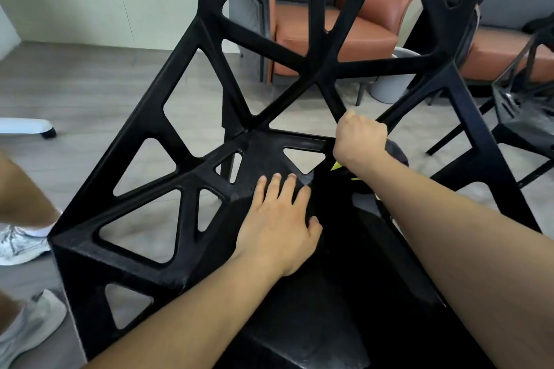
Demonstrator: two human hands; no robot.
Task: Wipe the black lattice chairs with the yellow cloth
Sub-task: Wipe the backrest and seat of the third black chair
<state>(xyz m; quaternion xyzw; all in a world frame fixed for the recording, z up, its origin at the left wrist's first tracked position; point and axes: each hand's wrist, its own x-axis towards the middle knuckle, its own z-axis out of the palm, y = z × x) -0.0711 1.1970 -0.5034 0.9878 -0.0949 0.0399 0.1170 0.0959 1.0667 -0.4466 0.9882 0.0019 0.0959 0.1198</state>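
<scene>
A black lattice chair (192, 177) fills the middle of the view, its seat and back made of bars with triangular holes. My left hand (278, 219) lies flat on the seat with its fingers spread. My right hand (359, 138) is curled in a fist against a bar at the back of the seat. A small sliver of the yellow cloth (337, 165) shows just under that wrist; the rest of it is hidden, so whether the hand holds it is unclear. A second black lattice chair (521, 99) stands at the right.
Orange armchairs (329, 36) stand behind the chair by the wall. A grey bin (389, 90) stands on the wooden floor. Another person's legs and pale sneakers (21, 244) are at the left edge. A white wheeled base (27, 126) sits at far left.
</scene>
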